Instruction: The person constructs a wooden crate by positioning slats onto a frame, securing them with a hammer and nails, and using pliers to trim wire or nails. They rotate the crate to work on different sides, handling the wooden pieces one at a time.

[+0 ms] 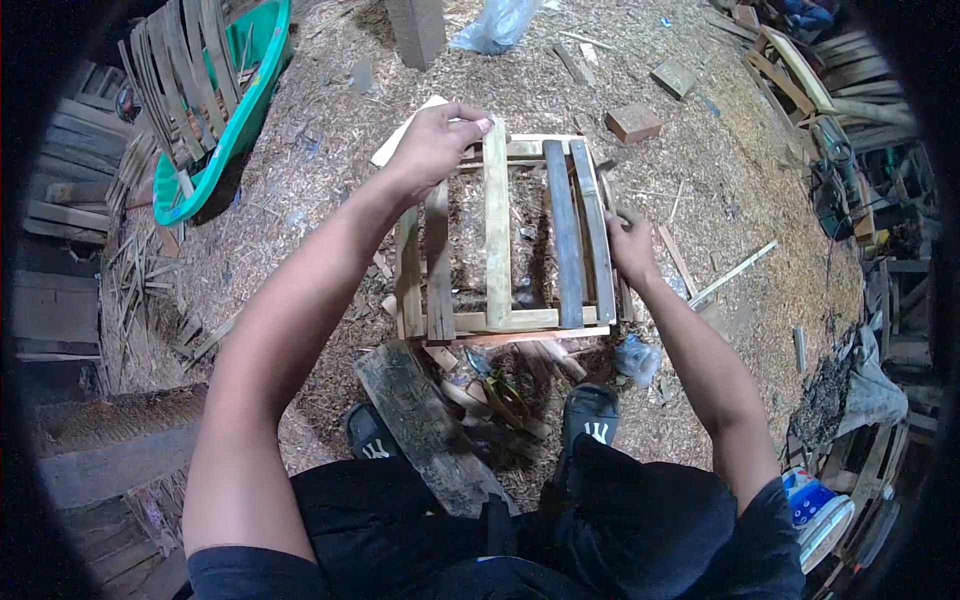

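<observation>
A slatted wooden crate (530, 320) stands in front of me, with gaps between its slats. At its far edge, the fingers and thumb of my left hand (435, 150) are closed on the end of a pale wooden slat (497, 230) that spans the crate's upper face. My right hand (632, 250) is closed around the crate's right side, its fingertips partly hidden. Two greyish slats (565, 235) lie along the right part of that face, and a darker slat (438, 260) runs on the left. Behind my left hand shows a pale board (400, 135).
A weathered plank (425, 420) lies between my feet. Wood shavings cover the floor. A green tub (225, 140) holding wood strips is at upper left. Wooden blocks (633, 123), a post (415, 35), a plastic bag (495, 28) and wood piles surround me; a bucket (825, 520) sits at right.
</observation>
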The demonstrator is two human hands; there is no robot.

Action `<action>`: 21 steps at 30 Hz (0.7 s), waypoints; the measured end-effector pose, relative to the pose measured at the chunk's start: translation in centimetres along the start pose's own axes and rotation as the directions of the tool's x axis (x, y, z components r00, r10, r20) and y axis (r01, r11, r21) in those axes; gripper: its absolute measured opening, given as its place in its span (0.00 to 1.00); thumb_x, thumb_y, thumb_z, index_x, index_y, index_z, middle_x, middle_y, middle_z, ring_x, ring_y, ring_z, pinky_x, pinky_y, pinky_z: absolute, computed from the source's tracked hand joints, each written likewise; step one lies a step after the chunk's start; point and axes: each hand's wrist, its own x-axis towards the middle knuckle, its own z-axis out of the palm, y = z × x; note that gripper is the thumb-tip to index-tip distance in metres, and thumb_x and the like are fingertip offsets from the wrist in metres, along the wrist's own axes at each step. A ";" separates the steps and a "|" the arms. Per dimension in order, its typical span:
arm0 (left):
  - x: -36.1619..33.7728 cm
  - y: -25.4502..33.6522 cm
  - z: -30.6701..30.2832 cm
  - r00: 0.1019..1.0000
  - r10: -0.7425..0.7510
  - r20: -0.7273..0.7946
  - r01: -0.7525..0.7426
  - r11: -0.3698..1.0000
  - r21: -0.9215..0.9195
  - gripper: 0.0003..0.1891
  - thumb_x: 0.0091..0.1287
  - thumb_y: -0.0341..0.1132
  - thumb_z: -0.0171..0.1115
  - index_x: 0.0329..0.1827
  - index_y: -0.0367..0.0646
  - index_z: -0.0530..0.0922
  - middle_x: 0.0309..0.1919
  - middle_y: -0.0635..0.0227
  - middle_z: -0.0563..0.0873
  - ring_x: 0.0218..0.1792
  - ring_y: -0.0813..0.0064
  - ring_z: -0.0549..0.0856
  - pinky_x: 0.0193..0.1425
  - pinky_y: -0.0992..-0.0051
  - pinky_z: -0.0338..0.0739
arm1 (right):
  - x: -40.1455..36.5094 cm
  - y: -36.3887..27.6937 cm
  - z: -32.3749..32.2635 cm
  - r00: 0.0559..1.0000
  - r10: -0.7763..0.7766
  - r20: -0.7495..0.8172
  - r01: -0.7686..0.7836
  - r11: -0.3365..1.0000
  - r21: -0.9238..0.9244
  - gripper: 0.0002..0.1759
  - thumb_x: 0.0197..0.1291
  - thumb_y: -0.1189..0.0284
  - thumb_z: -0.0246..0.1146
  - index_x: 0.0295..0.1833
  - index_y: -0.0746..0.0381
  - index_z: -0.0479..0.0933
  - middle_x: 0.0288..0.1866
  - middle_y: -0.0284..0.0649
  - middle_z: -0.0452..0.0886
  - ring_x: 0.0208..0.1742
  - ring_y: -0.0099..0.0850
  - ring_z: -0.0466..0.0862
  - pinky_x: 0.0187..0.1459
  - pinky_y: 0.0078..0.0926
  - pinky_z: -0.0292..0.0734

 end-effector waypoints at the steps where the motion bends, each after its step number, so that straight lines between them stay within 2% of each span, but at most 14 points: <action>1: 0.2 -0.3 -0.1 1.000 -0.017 0.018 0.017 0.999 -0.029 0.14 0.77 0.34 0.66 0.57 0.32 0.83 0.47 0.58 0.92 0.48 0.74 0.87 0.56 0.73 0.79 | 0.2 1.7 0.3 0.998 0.057 0.004 -0.057 0.998 -0.025 0.23 0.72 0.65 0.67 0.60 0.76 0.83 0.53 0.60 0.90 0.55 0.43 0.90 0.60 0.37 0.81; 4: 0.4 -0.3 -0.4 0.999 -0.010 0.048 0.011 1.000 -0.028 0.15 0.77 0.35 0.67 0.57 0.32 0.83 0.48 0.59 0.91 0.49 0.75 0.86 0.57 0.72 0.78 | -0.3 2.5 -0.1 0.989 0.129 0.077 -0.124 0.990 -0.067 0.24 0.72 0.64 0.67 0.60 0.76 0.83 0.50 0.59 0.90 0.51 0.42 0.90 0.58 0.37 0.82; 6: 0.5 -0.1 -0.3 0.999 -0.016 0.044 0.016 1.000 -0.005 0.15 0.77 0.36 0.68 0.57 0.32 0.83 0.47 0.60 0.91 0.49 0.75 0.86 0.57 0.72 0.78 | -0.6 2.5 -0.4 0.992 0.099 0.072 -0.094 0.993 -0.065 0.23 0.72 0.64 0.68 0.60 0.74 0.83 0.49 0.57 0.91 0.49 0.41 0.91 0.55 0.37 0.83; 8: 0.2 0.2 -0.2 0.999 -0.026 0.041 0.026 1.000 0.018 0.15 0.77 0.36 0.68 0.56 0.32 0.83 0.47 0.61 0.90 0.49 0.75 0.86 0.57 0.72 0.78 | -0.7 2.3 -1.2 0.982 0.163 0.095 -0.154 0.983 -0.096 0.21 0.72 0.66 0.67 0.60 0.72 0.84 0.47 0.56 0.91 0.46 0.38 0.91 0.52 0.36 0.83; 9: 0.0 0.5 -0.1 0.998 -0.032 0.049 0.032 0.999 0.014 0.14 0.76 0.36 0.68 0.56 0.33 0.84 0.47 0.61 0.90 0.49 0.75 0.85 0.57 0.72 0.78 | -1.0 1.9 -1.7 0.988 0.137 0.072 -0.122 0.976 -0.182 0.21 0.72 0.67 0.67 0.62 0.71 0.84 0.46 0.53 0.92 0.44 0.37 0.90 0.50 0.35 0.83; 10: -0.2 0.9 0.0 0.998 -0.038 0.059 0.038 0.999 0.010 0.14 0.76 0.37 0.69 0.55 0.34 0.84 0.47 0.62 0.90 0.48 0.75 0.85 0.58 0.71 0.78 | -1.1 1.4 -2.1 0.988 0.139 0.068 -0.124 0.975 -0.186 0.21 0.72 0.67 0.67 0.62 0.71 0.84 0.46 0.53 0.92 0.44 0.37 0.90 0.50 0.35 0.83; 12: -0.4 1.8 0.2 0.997 -0.053 0.052 0.051 0.998 0.038 0.13 0.78 0.35 0.66 0.56 0.33 0.83 0.47 0.60 0.90 0.48 0.74 0.87 0.57 0.72 0.81 | -1.6 0.7 -2.9 0.967 0.208 0.149 -0.189 0.973 -0.134 0.21 0.73 0.68 0.66 0.64 0.71 0.83 0.45 0.51 0.92 0.40 0.32 0.89 0.44 0.32 0.83; 13: -0.4 1.9 0.2 0.997 -0.070 0.040 0.067 0.995 0.070 0.13 0.79 0.33 0.64 0.57 0.32 0.81 0.48 0.58 0.89 0.48 0.74 0.89 0.57 0.73 0.84 | -1.2 2.0 -2.8 0.987 0.076 0.141 -0.061 0.992 -0.108 0.21 0.74 0.69 0.65 0.66 0.71 0.82 0.44 0.48 0.92 0.34 0.26 0.86 0.37 0.28 0.81; 14: -0.5 1.9 0.3 0.997 -0.069 0.045 0.066 0.996 0.065 0.13 0.79 0.33 0.64 0.57 0.32 0.81 0.48 0.58 0.89 0.48 0.74 0.89 0.57 0.73 0.84 | -0.8 3.3 -3.1 0.987 0.079 0.137 -0.063 0.992 -0.113 0.21 0.74 0.69 0.65 0.66 0.71 0.82 0.44 0.48 0.92 0.34 0.26 0.86 0.37 0.28 0.81; 16: -0.5 1.9 0.3 0.999 -0.048 0.016 0.047 0.996 0.075 0.13 0.78 0.33 0.64 0.58 0.33 0.82 0.49 0.59 0.89 0.49 0.75 0.88 0.58 0.73 0.84 | -1.3 2.1 -3.4 0.961 0.218 0.169 -0.217 0.976 -0.021 0.21 0.75 0.69 0.65 0.67 0.70 0.82 0.44 0.46 0.91 0.32 0.22 0.84 0.33 0.25 0.79; 18: -0.9 1.9 0.6 0.999 -0.034 0.019 0.033 0.998 0.047 0.13 0.78 0.32 0.64 0.59 0.34 0.82 0.49 0.60 0.89 0.48 0.76 0.89 0.57 0.75 0.85 | -1.8 1.4 -3.7 0.958 0.234 0.166 -0.232 0.972 -0.034 0.21 0.75 0.68 0.65 0.66 0.70 0.82 0.44 0.44 0.91 0.32 0.23 0.85 0.34 0.26 0.80; 20: -1.4 2.5 0.9 0.999 -0.026 -0.028 0.025 0.999 -0.045 0.13 0.79 0.32 0.64 0.61 0.35 0.82 0.48 0.60 0.89 0.46 0.77 0.89 0.55 0.77 0.86 | -1.9 1.1 -3.8 0.955 0.211 0.209 -0.224 0.974 0.042 0.20 0.77 0.68 0.63 0.65 0.70 0.83 0.43 0.43 0.91 0.32 0.24 0.86 0.34 0.26 0.81; 21: -1.0 2.0 0.8 0.999 0.006 -0.044 -0.009 0.997 -0.076 0.13 0.79 0.32 0.64 0.61 0.35 0.82 0.48 0.60 0.89 0.43 0.76 0.90 0.49 0.76 0.89 | -2.6 -0.6 -4.0 0.951 0.216 0.219 -0.228 0.973 0.033 0.18 0.77 0.68 0.62 0.63 0.69 0.84 0.41 0.42 0.91 0.31 0.25 0.86 0.33 0.27 0.82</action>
